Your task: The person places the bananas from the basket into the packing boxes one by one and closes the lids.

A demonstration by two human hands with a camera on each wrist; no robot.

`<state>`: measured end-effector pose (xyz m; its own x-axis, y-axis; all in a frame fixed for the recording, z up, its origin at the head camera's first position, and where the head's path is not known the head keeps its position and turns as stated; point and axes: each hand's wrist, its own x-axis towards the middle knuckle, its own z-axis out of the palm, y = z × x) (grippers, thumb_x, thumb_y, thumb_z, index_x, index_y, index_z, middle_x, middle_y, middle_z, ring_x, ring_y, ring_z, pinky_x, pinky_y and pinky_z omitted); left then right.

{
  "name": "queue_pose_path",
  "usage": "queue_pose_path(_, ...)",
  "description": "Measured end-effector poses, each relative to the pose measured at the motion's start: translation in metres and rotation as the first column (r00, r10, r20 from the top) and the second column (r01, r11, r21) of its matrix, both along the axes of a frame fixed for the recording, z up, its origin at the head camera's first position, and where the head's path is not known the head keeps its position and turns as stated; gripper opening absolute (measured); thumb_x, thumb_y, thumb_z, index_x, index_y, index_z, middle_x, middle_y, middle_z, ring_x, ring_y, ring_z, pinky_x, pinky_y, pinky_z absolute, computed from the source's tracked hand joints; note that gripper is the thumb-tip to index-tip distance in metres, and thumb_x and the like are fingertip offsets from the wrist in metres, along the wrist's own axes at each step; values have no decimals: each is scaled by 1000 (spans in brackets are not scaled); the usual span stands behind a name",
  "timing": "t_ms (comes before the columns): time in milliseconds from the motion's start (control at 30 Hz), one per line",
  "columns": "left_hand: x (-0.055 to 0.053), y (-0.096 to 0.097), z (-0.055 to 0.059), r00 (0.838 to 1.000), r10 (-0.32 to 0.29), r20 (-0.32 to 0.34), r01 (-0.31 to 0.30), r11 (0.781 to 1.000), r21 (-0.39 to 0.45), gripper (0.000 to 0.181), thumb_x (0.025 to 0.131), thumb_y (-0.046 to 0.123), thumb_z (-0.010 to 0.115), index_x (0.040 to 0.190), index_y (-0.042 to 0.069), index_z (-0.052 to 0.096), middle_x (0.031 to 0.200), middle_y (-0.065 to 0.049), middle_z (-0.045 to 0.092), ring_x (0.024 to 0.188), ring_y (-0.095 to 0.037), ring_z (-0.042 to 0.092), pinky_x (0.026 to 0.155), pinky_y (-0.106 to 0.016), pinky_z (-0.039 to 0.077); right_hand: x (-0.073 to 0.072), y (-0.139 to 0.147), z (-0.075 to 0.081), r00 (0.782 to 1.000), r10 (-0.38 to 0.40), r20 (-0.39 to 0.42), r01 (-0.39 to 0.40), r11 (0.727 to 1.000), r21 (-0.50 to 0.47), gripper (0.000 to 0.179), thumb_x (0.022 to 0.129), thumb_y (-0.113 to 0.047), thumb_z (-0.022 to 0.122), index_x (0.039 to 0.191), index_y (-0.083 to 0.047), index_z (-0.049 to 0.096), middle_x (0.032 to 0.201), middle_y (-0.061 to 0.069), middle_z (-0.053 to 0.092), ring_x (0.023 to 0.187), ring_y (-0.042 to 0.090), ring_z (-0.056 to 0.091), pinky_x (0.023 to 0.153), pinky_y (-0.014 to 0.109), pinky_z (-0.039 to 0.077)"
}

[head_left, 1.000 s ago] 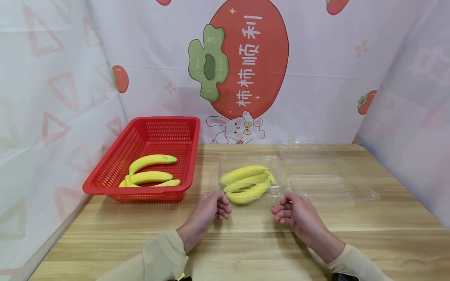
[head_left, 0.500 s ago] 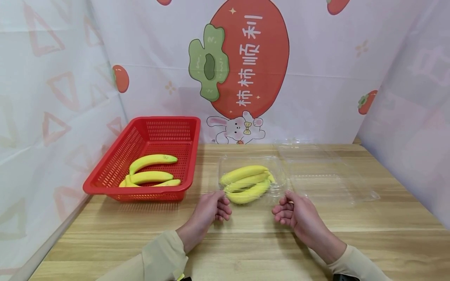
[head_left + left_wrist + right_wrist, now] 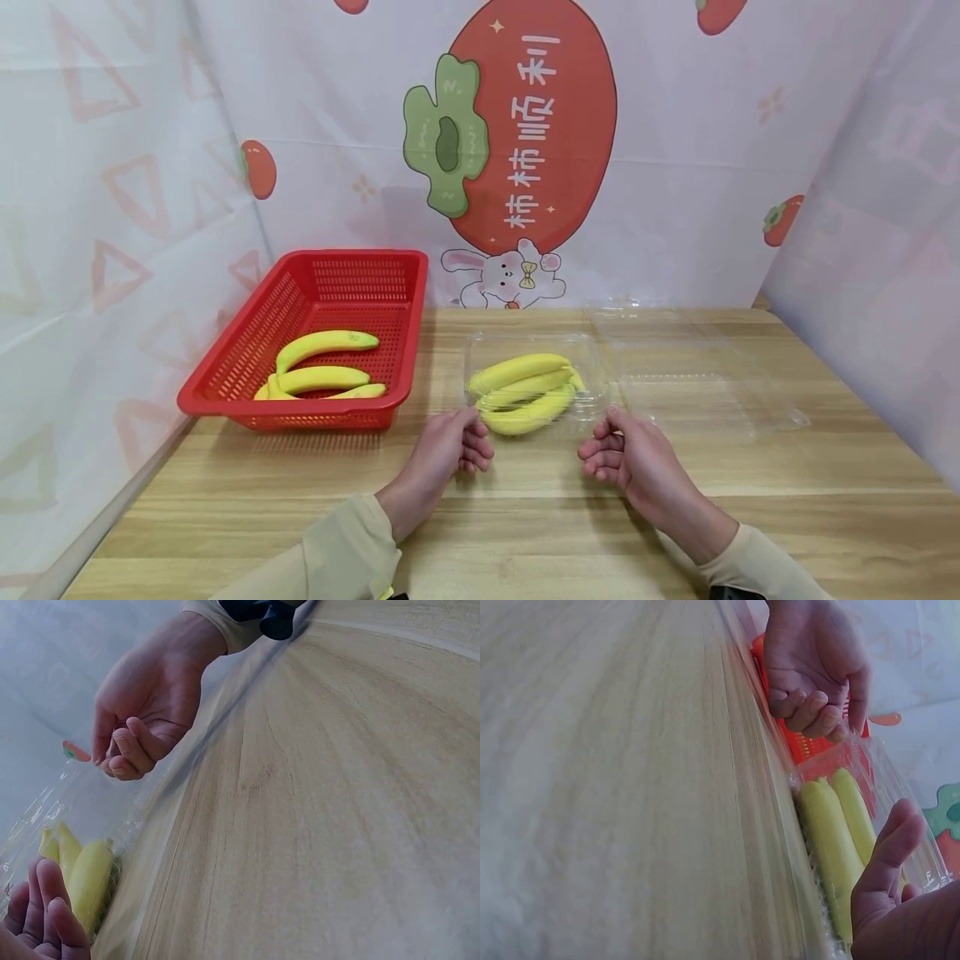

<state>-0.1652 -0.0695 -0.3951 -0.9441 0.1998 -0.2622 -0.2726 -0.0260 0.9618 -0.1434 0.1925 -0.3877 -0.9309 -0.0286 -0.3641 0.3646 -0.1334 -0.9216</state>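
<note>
A clear plastic clamshell box (image 3: pixel 536 337) stands before me with a bunch of yellow bananas (image 3: pixel 528 412) inside. At its near left corner my left hand (image 3: pixel 442 446) pinches the edge between thumb and forefinger, the other fingers curled in below. My right hand (image 3: pixel 641 458) does likewise at the near right corner, its palm turned inward. The left wrist view has the right hand (image 3: pixel 154 705) at the box corner, above the bananas (image 3: pixel 88 881). In the right wrist view, the left hand's thumb and forefinger (image 3: pixel 859 705) meet at the other corner.
A red plastic basket (image 3: pixel 416 333) with more bananas (image 3: pixel 322 379) sits to the left. Another clear plastic container (image 3: pixel 686 400) lies spread out on the wooden table (image 3: pixel 495 533) at right. Printed cloth walls (image 3: pixel 675 208) enclose the back and sides.
The clear box has shifted very slightly to the left. Both hands stay at its near corners, almost unmoved.
</note>
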Motion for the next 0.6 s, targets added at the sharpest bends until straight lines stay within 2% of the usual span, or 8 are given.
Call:
queue_pose_path(133, 3, -1, 1, 1000, -20, 12, 21, 999, -25, 27, 107, 27, 47, 93, 7, 60, 71, 1, 65, 61, -10, 63, 60, -21, 50, 4, 1, 1, 1000, 11, 11, -11, 1000, 19, 41, 116, -41, 33, 100, -8, 51, 76, 3, 71, 65, 13, 69, 61, 22, 57)
queue_pose_path(300, 12, -4, 0, 999, -45, -10, 44, 995, -93, 32, 109, 31, 50, 100, 4, 63, 74, -1, 67, 61, -12, 64, 61, -23, 53, 11, 4, 4, 998, 57, 27, -58, 998, 30, 48, 115, -51, 34, 97, -10, 53, 76, 3, 71, 63, 14, 69, 60, 23, 57)
queue_pose_path(467, 25, -9, 5, 995, -74, -72, 59, 980, -191, 27, 106, 29, 60, 103, 3, 63, 78, -5, 73, 63, -14, 66, 63, -27, 57, 18, 7, 8, 991, 133, 21, -134, 989, 62, 51, 113, -54, 37, 93, -11, 57, 77, 2, 72, 61, 13, 70, 59, 23, 59)
queue_pose_path(600, 33, -14, 13, 976, -137, -171, 78, 947, -313, 22, 104, 31, 65, 103, 8, 65, 83, -4, 75, 70, -15, 67, 62, -27, 54, 21, 8, 11, 985, 172, 5, -171, 981, 92, 50, 113, -51, 40, 91, -10, 58, 79, 2, 72, 64, 14, 70, 61, 24, 60)
